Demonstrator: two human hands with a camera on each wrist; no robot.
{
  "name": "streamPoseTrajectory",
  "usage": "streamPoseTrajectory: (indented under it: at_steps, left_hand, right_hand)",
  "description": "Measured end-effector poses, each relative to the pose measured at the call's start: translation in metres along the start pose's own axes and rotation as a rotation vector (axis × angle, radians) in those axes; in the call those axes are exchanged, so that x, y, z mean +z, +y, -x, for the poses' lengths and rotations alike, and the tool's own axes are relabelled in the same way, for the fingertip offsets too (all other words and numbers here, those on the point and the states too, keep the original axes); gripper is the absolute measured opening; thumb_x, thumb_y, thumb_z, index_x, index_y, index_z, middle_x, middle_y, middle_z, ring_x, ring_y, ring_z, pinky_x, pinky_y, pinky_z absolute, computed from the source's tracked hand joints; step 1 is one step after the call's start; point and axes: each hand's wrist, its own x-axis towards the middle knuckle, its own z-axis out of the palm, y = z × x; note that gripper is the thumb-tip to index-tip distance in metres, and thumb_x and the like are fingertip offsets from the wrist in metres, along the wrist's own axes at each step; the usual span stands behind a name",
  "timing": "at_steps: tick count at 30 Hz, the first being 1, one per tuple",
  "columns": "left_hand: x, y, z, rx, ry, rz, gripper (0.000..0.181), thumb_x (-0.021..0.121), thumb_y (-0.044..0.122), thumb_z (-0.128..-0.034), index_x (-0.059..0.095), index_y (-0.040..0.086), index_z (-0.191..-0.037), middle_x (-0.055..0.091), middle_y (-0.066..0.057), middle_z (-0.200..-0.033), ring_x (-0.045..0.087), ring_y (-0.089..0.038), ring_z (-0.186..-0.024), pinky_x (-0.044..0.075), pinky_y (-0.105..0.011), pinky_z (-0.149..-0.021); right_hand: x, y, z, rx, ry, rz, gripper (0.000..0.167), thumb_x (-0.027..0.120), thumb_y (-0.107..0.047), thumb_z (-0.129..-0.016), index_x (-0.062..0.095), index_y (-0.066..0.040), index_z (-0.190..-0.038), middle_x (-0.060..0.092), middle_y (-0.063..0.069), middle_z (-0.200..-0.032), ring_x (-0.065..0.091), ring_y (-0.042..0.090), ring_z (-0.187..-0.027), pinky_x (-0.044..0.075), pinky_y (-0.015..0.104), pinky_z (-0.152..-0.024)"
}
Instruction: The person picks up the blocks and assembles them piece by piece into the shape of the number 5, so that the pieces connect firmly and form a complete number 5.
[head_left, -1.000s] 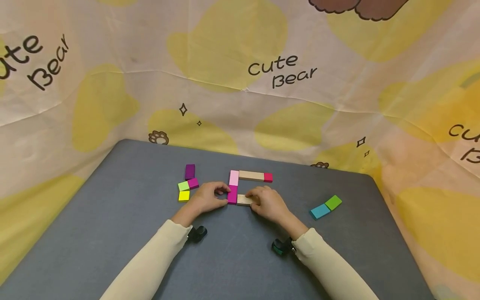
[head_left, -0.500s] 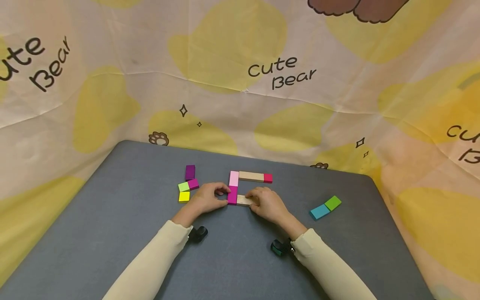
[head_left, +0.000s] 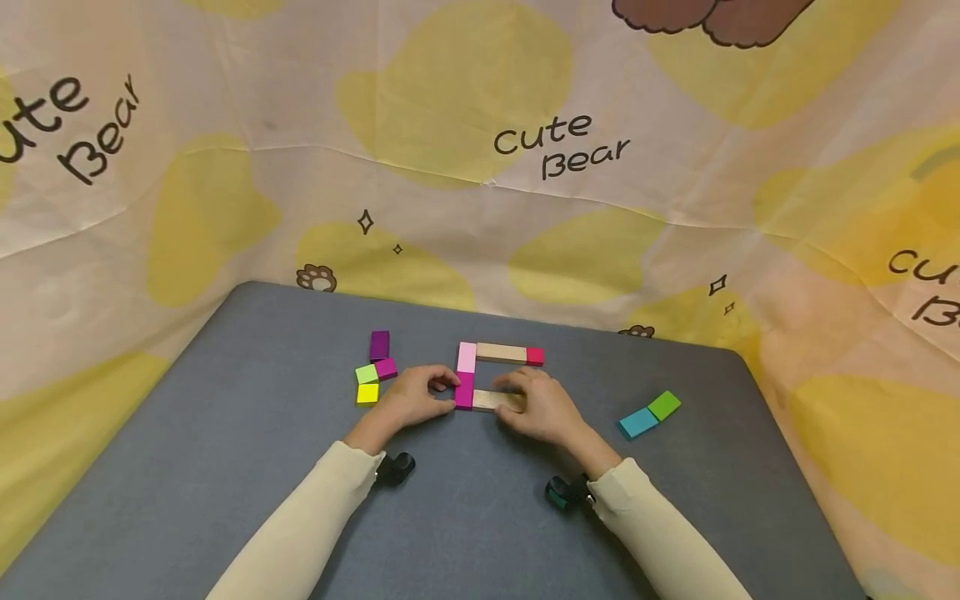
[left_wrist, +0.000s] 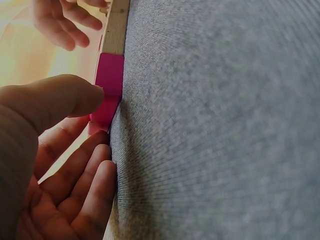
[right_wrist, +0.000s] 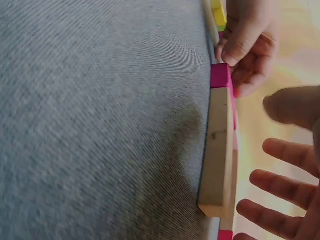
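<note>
The left hand (head_left: pixel 412 396) pinches the left side of a magenta block (head_left: pixel 465 391), its thumb against the block (left_wrist: pixel 111 75) in the left wrist view. A light pink block (head_left: pixel 467 357) adjoins the magenta one at the far end. From the magenta block a plain wooden block (head_left: pixel 486 400) extends right, lying flat. Over its right part is the right hand (head_left: pixel 546 406); in the right wrist view the thumb and fingers of this hand (right_wrist: pixel 295 165) are spread apart beside the wooden block (right_wrist: pixel 216 150), holding nothing.
Behind the hands, another wooden block (head_left: pixel 501 353) ends at a red block (head_left: pixel 535 357). Purple (head_left: pixel 380 345), magenta (head_left: pixel 386 368), light green (head_left: pixel 366 374) and yellow (head_left: pixel 367 393) blocks lie left. Blue (head_left: pixel 638 423) and green (head_left: pixel 664 406) blocks lie right on the grey table (head_left: pixel 450 517).
The right hand has let go of the near wooden block and shifted slightly right, showing more of the block. The left hand stays at the magenta block.
</note>
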Motion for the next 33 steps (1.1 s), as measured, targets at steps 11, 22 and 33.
streamPoseTrajectory:
  at_steps: [11, 22, 33]
  left_hand:
    - [-0.001, 0.001, 0.001, -0.02, 0.001, -0.001, 0.028, 0.077, 0.018, -0.0789, 0.069, 0.019, -0.106, 0.068, 0.002, -0.106, 0.06, -0.016, -0.098, 0.05, -0.036, -0.092]
    - [-0.003, 0.003, 0.003, -0.012, -0.007, -0.003, 0.029, 0.075, 0.017, -0.0799, 0.069, 0.018, -0.108, 0.068, 0.001, -0.107, 0.061, -0.017, -0.1, 0.05, -0.038, -0.093]
    - [-0.001, 0.001, 0.003, -0.016, -0.015, -0.003, 0.029, 0.075, 0.018, -0.0803, 0.068, 0.018, -0.109, 0.067, 0.0, -0.109, 0.06, -0.018, -0.101, 0.05, -0.038, -0.094]
  right_hand:
    - [-0.021, 0.003, 0.016, 0.098, 0.032, -0.021, 0.049, 0.07, -0.044, -0.082, 0.062, -0.022, -0.126, 0.061, 0.002, -0.126, 0.058, 0.028, -0.115, 0.05, 0.051, -0.089]
    - [-0.039, 0.022, 0.041, 0.195, 0.083, 0.014, 0.05, 0.07, -0.042, -0.083, 0.061, -0.021, -0.127, 0.062, 0.005, -0.123, 0.058, 0.033, -0.113, 0.051, 0.054, -0.083]
    - [-0.059, 0.048, 0.076, 0.296, 0.099, 0.026, 0.048, 0.07, -0.04, -0.084, 0.063, -0.015, -0.125, 0.063, 0.01, -0.121, 0.06, 0.034, -0.105, 0.051, 0.051, -0.08]
